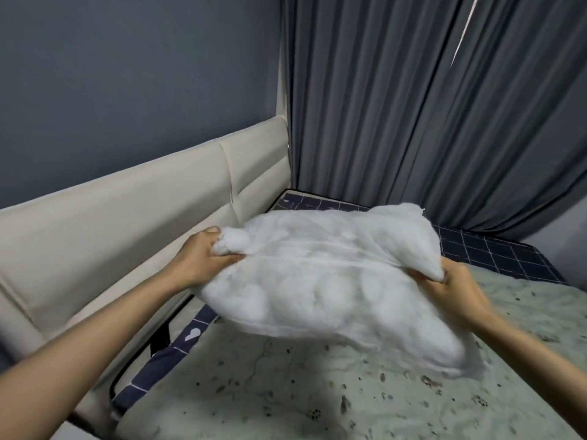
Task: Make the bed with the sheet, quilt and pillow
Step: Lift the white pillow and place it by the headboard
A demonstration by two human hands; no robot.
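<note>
I'm on the pillow (333, 281) step — left hand (203, 258) and right hand (457, 287) each clutching an end, fingers curled tight. Next, I'd lower it near the headboard (127, 223).

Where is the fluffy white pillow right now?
In the head view the pillow is mid-frame, held up by both hands, left hand and right hand, over the green quilt, near the cream headboard.

Single head view, close, looking forward-down over bed (349, 392) toward headboard (127, 217).
</note>
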